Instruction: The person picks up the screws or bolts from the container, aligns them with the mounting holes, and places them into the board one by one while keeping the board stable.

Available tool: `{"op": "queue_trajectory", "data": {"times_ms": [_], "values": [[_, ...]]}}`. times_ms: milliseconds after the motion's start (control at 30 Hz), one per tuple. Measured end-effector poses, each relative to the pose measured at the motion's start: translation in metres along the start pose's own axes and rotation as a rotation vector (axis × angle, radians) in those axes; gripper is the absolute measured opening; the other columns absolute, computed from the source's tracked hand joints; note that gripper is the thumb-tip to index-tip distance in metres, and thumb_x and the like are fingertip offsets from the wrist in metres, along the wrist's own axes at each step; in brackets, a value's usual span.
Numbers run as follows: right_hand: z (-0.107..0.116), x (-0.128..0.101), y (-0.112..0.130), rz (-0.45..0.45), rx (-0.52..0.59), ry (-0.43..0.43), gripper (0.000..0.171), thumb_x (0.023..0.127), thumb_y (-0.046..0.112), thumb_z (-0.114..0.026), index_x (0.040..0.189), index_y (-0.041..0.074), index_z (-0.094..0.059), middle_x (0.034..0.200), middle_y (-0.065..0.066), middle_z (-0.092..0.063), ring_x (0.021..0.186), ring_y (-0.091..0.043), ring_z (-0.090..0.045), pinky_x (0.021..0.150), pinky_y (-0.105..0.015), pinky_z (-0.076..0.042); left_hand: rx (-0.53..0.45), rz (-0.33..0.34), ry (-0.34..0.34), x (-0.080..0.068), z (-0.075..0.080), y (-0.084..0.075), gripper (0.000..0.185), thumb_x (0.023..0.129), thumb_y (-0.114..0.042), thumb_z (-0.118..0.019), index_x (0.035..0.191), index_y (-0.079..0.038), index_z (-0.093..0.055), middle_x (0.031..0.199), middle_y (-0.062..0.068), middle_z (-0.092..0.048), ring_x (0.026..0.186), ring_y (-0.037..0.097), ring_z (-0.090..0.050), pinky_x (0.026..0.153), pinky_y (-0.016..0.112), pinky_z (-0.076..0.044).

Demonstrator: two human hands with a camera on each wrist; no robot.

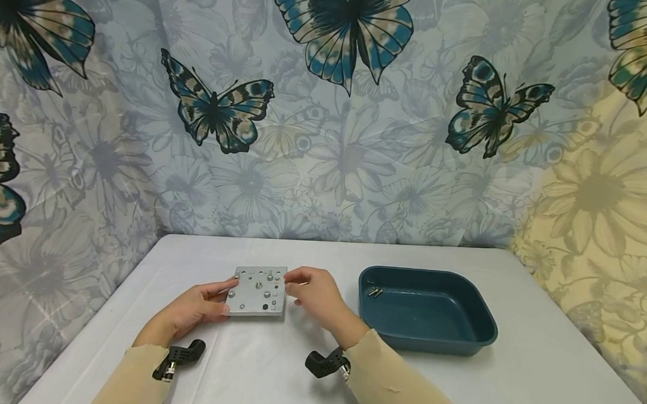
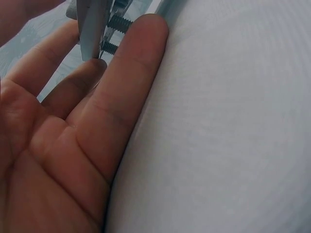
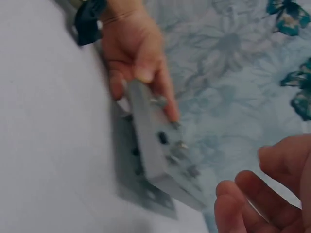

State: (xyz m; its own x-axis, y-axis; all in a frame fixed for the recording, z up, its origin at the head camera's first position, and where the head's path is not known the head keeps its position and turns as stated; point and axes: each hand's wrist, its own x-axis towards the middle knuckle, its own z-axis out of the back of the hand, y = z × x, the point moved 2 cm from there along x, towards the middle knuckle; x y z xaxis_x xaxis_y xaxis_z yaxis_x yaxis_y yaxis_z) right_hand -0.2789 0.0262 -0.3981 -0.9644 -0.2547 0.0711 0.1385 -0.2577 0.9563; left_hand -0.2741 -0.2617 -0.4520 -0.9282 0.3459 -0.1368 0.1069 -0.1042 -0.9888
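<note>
Clearly the left hand (image 1: 196, 310) has the metal plate (image 1: 257, 291) by its left edge, thumb on top and fingers underneath, tipping it up off the white table (image 1: 272, 374) so the screw (image 2: 116, 23) ends poke out below. The right hand (image 1: 315, 295) sits just off the plate's right edge with its fingers loosely curled and nothing in them that I can make out; the right wrist view shows it apart from the plate. To handle this well, I judge the left hand should keep the plate steady at its tilt and keep its fingers off the threads, so the right fingers can reach one screw head squarely. A dark blue tray (image 1: 431, 339) stands to the right of the plate, well apart, with two small screws (image 1: 375, 292) in its near-left corner. No brand, label or writing can be read anywhere on the plate or tray.
</note>
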Motion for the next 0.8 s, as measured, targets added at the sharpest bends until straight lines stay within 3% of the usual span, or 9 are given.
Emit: {"op": "queue_trajectory", "data": {"times_ms": [167,267,400,500,667,800], "values": [[0.057,-0.016,0.004,0.04,0.213,-0.074,0.034,0.097,0.019,-0.065,0.128,0.005,-0.066,0.123,-0.013,-0.065,0.105,-0.027,-0.065,0.081,-0.04,-0.056,0.008,0.004,-0.003,0.001,0.001,0.002,0.082,0.085,-0.005,-0.077,0.153,0.001,-0.034,0.159,0.022,-0.023,0.12,0.02,-0.056,0.09,0.033,-0.052],[0.094,-0.026,-0.002,0.045,0.249,-0.085,0.046,0.097,0.026,-0.067,0.138,0.007,-0.059,0.134,-0.014,-0.059,0.114,-0.029,-0.061,0.087,-0.042,-0.054,0.013,0.006,-0.009,0.002,0.001,0.003,0.082,0.084,-0.006,-0.078,0.153,0.001,-0.034,0.16,0.021,-0.023,0.12,0.019,-0.056,0.089,0.033,-0.052],[0.134,-0.037,-0.016,0.027,0.136,-0.071,0.06,0.093,0.032,-0.072,0.145,0.01,-0.052,0.143,-0.014,-0.051,0.12,-0.031,-0.057,0.09,-0.043,-0.052,0.017,-0.004,-0.001,0.002,0.002,0.003,0.083,0.084,-0.006,-0.078,0.153,0.003,-0.033,0.16,0.022,-0.021,0.12,0.018,-0.056,0.089,0.033,-0.052],[0.153,-0.042,-0.03,-0.034,0.043,-0.063,0.062,0.093,0.028,-0.073,0.147,0.008,-0.05,0.146,-0.02,-0.048,0.119,-0.033,-0.058,0.09,-0.044,-0.053,0.01,-0.01,0.012,0.001,0.002,0.002,0.082,0.085,-0.005,-0.077,0.153,0.003,-0.032,0.16,0.022,-0.019,0.12,0.018,-0.056,0.09,0.032,-0.052],[0.165,-0.041,-0.051,-0.182,-0.146,-0.016,0.06,0.089,0.012,-0.075,0.144,0.001,-0.052,0.141,-0.03,-0.047,0.107,-0.033,-0.064,0.082,-0.044,-0.055,-0.001,-0.012,0.011,0.0,0.001,0.001,0.081,0.085,-0.003,-0.076,0.153,0.004,-0.031,0.16,0.023,-0.02,0.119,0.019,-0.057,0.089,0.033,-0.052],[0.166,-0.036,-0.06,-0.193,-0.275,0.023,0.059,0.083,0.005,-0.079,0.138,0.0,-0.058,0.136,-0.029,-0.052,0.098,-0.029,-0.066,0.076,-0.042,-0.057,-0.003,-0.01,0.01,0.0,0.0,0.0,0.081,0.086,-0.003,-0.075,0.153,0.004,-0.031,0.158,0.025,-0.022,0.117,0.019,-0.058,0.09,0.034,-0.052]]}}
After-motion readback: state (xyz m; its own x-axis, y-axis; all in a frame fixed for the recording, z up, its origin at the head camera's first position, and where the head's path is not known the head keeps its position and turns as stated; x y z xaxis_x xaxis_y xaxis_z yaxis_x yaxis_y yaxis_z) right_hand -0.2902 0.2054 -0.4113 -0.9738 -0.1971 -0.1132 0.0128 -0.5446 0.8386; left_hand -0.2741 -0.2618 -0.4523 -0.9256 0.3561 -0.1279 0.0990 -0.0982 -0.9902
